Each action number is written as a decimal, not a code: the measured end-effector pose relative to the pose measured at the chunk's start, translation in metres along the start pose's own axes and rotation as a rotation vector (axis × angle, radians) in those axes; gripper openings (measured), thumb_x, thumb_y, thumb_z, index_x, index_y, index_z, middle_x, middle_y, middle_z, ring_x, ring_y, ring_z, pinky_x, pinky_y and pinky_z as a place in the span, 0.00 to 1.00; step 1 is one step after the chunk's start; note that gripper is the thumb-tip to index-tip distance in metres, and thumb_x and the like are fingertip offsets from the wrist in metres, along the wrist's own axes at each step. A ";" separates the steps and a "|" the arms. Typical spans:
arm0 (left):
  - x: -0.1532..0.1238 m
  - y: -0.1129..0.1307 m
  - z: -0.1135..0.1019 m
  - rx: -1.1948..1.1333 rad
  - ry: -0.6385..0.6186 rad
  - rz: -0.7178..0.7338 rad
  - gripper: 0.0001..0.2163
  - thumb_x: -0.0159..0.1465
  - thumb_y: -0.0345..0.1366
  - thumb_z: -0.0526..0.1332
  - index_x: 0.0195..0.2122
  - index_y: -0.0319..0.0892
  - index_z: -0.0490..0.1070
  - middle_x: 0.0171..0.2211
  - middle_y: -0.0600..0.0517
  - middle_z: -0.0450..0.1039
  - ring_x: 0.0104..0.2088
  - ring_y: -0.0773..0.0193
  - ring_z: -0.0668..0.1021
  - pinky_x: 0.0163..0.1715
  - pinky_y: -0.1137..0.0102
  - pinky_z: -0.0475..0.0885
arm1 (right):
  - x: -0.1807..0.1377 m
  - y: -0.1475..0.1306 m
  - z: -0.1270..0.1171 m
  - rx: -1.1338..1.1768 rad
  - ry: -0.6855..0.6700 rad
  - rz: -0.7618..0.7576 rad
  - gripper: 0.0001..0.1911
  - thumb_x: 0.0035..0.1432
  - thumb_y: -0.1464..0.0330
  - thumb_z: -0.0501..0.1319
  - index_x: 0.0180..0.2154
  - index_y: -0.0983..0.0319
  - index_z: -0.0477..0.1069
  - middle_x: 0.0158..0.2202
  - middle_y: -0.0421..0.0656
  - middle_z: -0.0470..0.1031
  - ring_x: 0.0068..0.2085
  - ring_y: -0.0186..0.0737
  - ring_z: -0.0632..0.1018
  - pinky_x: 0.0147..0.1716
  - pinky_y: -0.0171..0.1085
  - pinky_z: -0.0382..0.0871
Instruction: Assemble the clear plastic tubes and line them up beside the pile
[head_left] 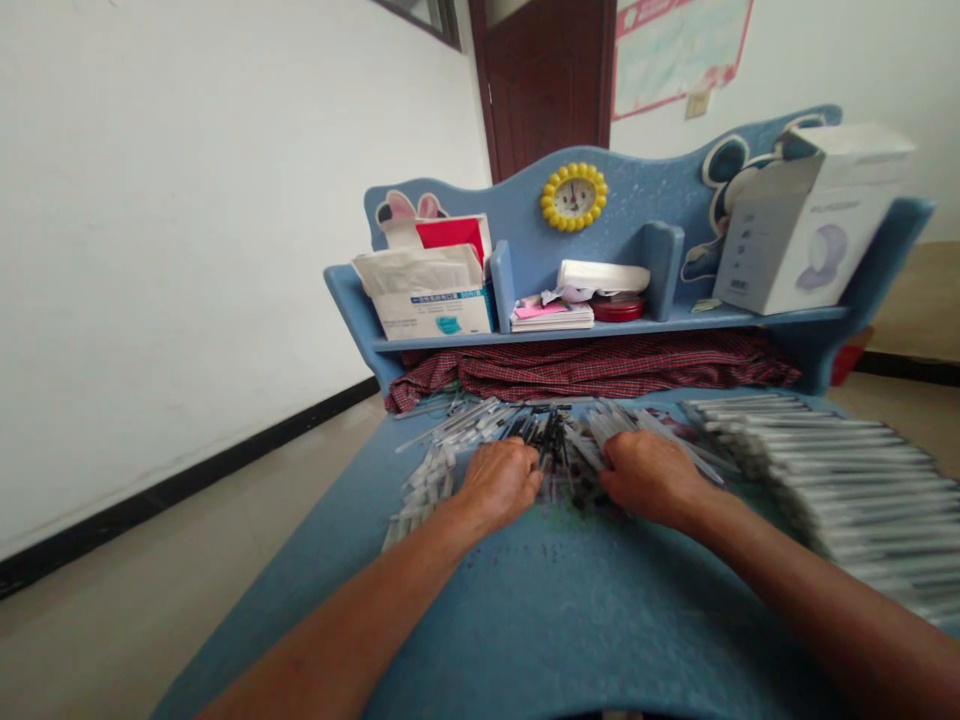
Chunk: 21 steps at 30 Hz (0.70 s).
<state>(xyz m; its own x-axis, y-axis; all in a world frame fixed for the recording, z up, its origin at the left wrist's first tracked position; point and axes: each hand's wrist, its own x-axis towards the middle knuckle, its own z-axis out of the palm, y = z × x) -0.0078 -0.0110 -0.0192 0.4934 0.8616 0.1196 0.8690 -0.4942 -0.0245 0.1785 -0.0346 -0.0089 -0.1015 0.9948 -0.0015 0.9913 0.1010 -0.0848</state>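
My left hand (504,482) is closed, fingers curled in, at the left edge of a heap of thin black pen parts (551,432). What its fingers grip is hidden. To the right, my right hand (646,472) is also closed, against a bundle of clear pen barrels (616,418); blur hides what lies between its fingertips. Whitish translucent pen parts (472,422) lie fanned out beyond my left hand. More short whitish pieces (420,495) sit in a row beside my left wrist. A large stack of pens (847,480) lies near my right forearm.
The blue desk (510,610) has a raised shelf (450,343) at its back, with a folded checked cloth (585,368) beneath. On the shelf are a mask box (435,312), papers (551,316), a red round tin (619,307) and a white carton (810,225). A yellow clock (574,197) hangs above.
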 end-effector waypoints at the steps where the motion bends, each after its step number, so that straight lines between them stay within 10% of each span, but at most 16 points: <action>1: 0.000 0.001 0.000 0.010 -0.004 0.001 0.09 0.56 0.35 0.53 0.24 0.41 0.70 0.26 0.50 0.71 0.27 0.63 0.73 0.26 0.72 0.61 | 0.000 0.001 0.000 0.005 0.016 -0.003 0.13 0.50 0.69 0.52 0.31 0.65 0.74 0.33 0.54 0.77 0.37 0.50 0.77 0.30 0.39 0.64; 16: -0.010 0.007 -0.012 0.080 -0.033 -0.019 0.10 0.57 0.31 0.50 0.31 0.38 0.71 0.30 0.42 0.74 0.32 0.55 0.76 0.30 0.67 0.66 | -0.013 -0.004 0.000 0.446 0.302 -0.156 0.08 0.52 0.68 0.54 0.25 0.61 0.67 0.18 0.38 0.68 0.21 0.33 0.68 0.22 0.32 0.55; 21: -0.007 -0.008 -0.025 -0.204 -0.062 -0.094 0.07 0.54 0.30 0.53 0.25 0.40 0.69 0.21 0.52 0.70 0.25 0.64 0.73 0.25 0.72 0.61 | -0.007 -0.006 0.008 0.958 0.156 -0.162 0.06 0.52 0.68 0.55 0.29 0.62 0.68 0.18 0.36 0.69 0.16 0.31 0.68 0.16 0.30 0.57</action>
<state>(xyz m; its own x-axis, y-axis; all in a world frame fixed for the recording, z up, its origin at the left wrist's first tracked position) -0.0189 -0.0160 0.0054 0.4178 0.9071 0.0510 0.8884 -0.4196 0.1862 0.1728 -0.0427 -0.0162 -0.1490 0.9669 0.2073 0.4716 0.2538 -0.8445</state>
